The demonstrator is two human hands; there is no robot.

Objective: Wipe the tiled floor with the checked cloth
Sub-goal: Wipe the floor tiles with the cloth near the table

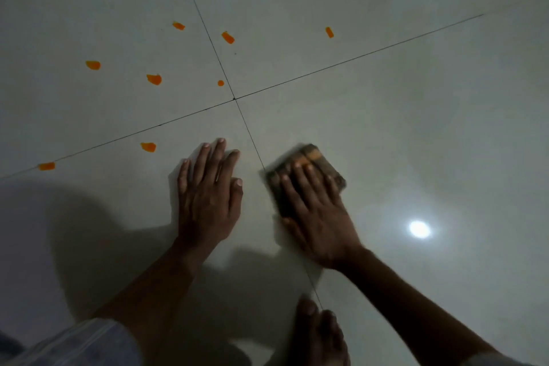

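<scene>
Head view, right hand (319, 214) flat on blurred, folded, orange-smeared checked cloth (309, 175), left hand (208, 190) splayed empty.

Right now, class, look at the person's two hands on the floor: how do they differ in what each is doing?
The left hand lies flat and bare on the tile, fingers spread; the right hand presses down on the folded cloth. The left hand looks sharp; the right hand and cloth are blurred. The left hand lies nearer the orange spots; the right is across the grout line. Both rest palm down.
</scene>
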